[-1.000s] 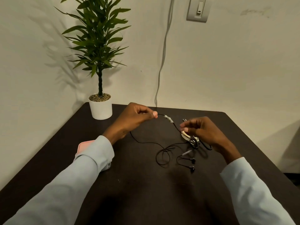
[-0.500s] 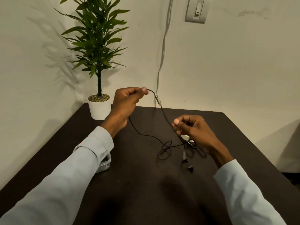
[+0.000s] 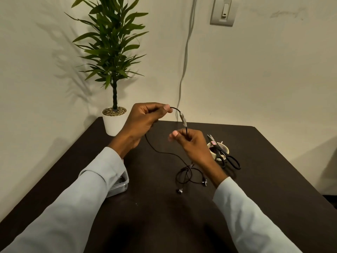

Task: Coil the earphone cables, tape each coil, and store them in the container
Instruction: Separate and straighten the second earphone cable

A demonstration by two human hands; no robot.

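Head view: the left hand (image 3: 144,121) pinches the earphone cable (image 3: 160,152) at its upper end; the right hand (image 3: 189,143) grips it just below. Between the hands the cable runs steeply down-right; the slack and earbuds lie on the counter (image 3: 255,179), nearer the right hand.

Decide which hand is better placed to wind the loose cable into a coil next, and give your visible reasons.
Probably the right hand. It pinches the earphone cable just below the inline piece, directly above the slack and earbuds on the table. The left hand grips the raised end, serving as anchor.
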